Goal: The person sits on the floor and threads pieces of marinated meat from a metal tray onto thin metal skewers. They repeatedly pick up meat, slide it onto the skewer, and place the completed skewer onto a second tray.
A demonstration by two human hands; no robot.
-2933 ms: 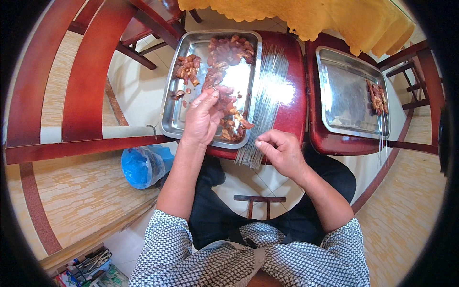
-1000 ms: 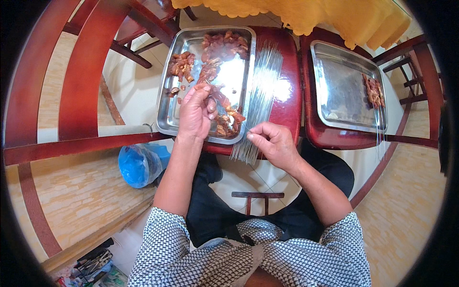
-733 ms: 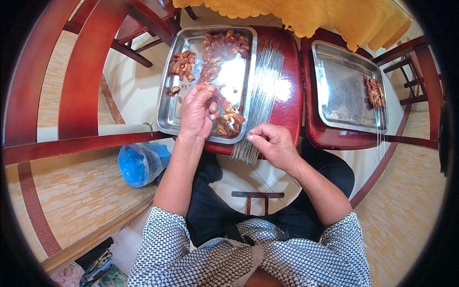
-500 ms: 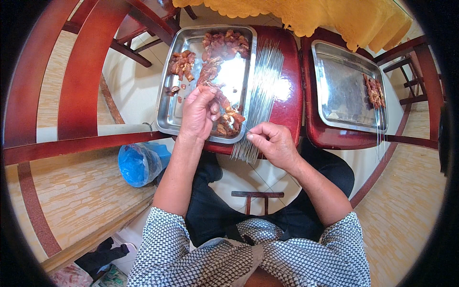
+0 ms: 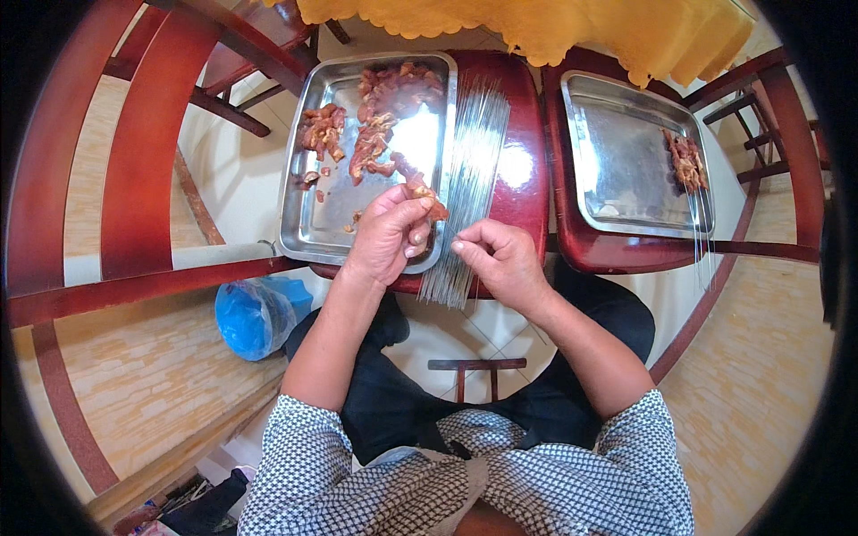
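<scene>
My left hand (image 5: 389, 234) is closed over the near right part of a steel tray (image 5: 293, 201), pinching a strip of raw marinated meat (image 5: 431, 202) between thumb and fingers. My right hand (image 5: 502, 263) is closed in a pinch just right of it, over the near end of a bundle of thin metal skewers (image 5: 475, 147). It seems to grip one skewer, whose thin shaft is hard to make out against the bundle. Piles of reddish-brown meat (image 5: 399, 87) lie in the tray, with a smaller heap (image 5: 323, 130) at its left.
On a second red stool (image 5: 617, 259) at the right stands another steel tray (image 5: 617, 170) with a few loaded meat skewers (image 5: 686, 163), handles over its edge. A blue bin (image 5: 246, 322) with a plastic liner stands at the left. A yellow scalloped cloth (image 5: 536, 27) hangs beyond.
My left hand has moved slightly right and nearer, carrying the strip of meat away from the middle pile toward the tray's right edge. The right hand stays close by. The whole view has shifted a little.
</scene>
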